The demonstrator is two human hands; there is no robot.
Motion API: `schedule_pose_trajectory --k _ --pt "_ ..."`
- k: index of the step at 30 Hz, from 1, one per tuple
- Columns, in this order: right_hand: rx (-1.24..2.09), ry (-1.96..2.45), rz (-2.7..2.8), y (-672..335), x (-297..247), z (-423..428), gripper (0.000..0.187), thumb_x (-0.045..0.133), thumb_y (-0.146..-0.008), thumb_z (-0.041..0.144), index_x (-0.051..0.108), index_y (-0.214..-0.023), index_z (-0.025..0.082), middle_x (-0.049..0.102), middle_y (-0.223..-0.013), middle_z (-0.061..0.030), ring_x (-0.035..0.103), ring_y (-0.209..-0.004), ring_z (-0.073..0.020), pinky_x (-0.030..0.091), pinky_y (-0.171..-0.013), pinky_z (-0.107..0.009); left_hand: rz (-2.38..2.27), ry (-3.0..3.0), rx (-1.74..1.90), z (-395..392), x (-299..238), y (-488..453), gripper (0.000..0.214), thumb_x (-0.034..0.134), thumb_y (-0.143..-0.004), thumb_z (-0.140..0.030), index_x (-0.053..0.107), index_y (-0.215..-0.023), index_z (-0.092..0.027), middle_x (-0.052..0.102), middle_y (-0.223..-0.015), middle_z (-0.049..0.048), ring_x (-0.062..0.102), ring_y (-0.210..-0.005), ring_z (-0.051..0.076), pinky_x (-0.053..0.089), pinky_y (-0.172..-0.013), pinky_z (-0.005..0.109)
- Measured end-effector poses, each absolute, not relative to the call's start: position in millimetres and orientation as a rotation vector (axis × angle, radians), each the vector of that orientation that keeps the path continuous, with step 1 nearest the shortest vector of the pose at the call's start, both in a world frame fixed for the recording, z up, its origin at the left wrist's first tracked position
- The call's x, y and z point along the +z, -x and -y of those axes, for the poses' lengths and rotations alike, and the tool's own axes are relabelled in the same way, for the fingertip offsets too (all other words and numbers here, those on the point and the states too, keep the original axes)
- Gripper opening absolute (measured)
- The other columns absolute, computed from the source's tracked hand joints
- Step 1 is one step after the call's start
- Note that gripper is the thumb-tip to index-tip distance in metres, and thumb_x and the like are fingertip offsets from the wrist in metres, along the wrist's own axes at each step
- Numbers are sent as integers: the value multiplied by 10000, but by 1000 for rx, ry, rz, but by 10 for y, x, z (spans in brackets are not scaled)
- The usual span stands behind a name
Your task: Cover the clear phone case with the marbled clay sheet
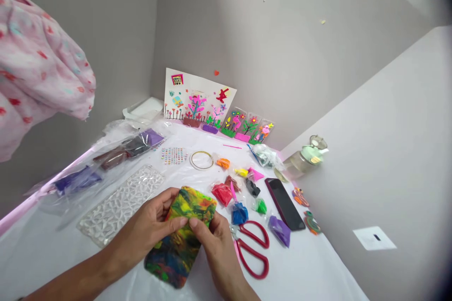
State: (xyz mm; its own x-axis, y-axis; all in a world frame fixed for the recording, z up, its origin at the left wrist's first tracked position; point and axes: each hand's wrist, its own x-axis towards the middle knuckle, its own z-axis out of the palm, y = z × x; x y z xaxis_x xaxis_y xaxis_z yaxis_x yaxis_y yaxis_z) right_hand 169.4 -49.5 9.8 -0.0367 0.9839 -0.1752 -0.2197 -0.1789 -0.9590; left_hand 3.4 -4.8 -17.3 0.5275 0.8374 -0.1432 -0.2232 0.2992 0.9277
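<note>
Both my hands hold a flat phone case covered in swirled multicoloured clay (pixel 183 237), just above the white table (pixel 318 273). My left hand (pixel 150 228) grips its left edge with fingers curled over the top. My right hand (pixel 215 242) pinches the case's right side, thumb pressed on the clay face. A clear textured plastic mould sheet (pixel 122 204) lies just left of my left hand. Red-handled scissors (pixel 252 249) lie right beside my right hand.
Small bags of coloured clay (pixel 240 193) are scattered ahead, with a dark phone (pixel 284 202), a tape ring (pixel 202 160) and a sticker sheet (pixel 173 155). Larger clay bags (pixel 113 157) lie left. Decorated cases and a card (pixel 197 99) lean on the wall. A pink sleeve (pixel 38 70) hangs upper left.
</note>
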Motion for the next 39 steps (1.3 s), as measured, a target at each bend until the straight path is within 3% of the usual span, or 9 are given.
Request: schedule_pose_trajectory --k 5,9,19,26,32,39 --pt "1451 1210 921 -1695 68 504 344 846 -758 469 794 -902 162 784 -843 -50 684 -744 -211 537 -734 -306 -745 -1009 780 53 -146 -34 508 823 -821 -379 629 -1262 -217 767 -1177 73 729 -1054 258 568 -896 301" --pt "1466 1163 962 -1704 88 498 353 811 -797 470 791 -976 166 788 -882 -54 700 -814 -230 538 -794 -325 -751 -957 802 34 -135 -40 573 846 -796 -355 605 -1296 -213 775 -1161 77 732 -1048 262 565 -889 304" --pt "1477 1190 1014 -1686 105 480 298 833 -771 404 795 -954 172 800 -916 -56 697 -816 -220 528 -785 -307 -690 -1004 787 25 -216 -20 467 807 -844 -348 648 -1262 -217 771 -1162 78 730 -1057 281 568 -899 337" --pt "1498 1193 1018 -1677 123 492 316 829 -785 416 798 -990 178 801 -920 -61 718 -861 -254 546 -825 -349 -712 -977 783 27 -204 -33 533 823 -821 -369 616 -1294 -235 783 -1118 63 741 -1004 272 572 -846 316" --pt "1515 1129 1031 -1674 120 486 337 827 -791 421 785 -1031 188 802 -984 -63 727 -928 -262 546 -879 -358 -722 -1015 771 12 -169 -17 422 806 -831 -320 661 -1214 -216 775 -1112 61 738 -940 262 574 -803 311" --pt "1511 1137 1015 -1698 128 471 343 837 -783 443 795 -1015 195 804 -961 -60 728 -922 -262 540 -890 -360 -733 -1018 782 16 -198 -10 453 809 -806 -250 642 -1227 -231 771 -1077 41 718 -946 252 564 -796 299"
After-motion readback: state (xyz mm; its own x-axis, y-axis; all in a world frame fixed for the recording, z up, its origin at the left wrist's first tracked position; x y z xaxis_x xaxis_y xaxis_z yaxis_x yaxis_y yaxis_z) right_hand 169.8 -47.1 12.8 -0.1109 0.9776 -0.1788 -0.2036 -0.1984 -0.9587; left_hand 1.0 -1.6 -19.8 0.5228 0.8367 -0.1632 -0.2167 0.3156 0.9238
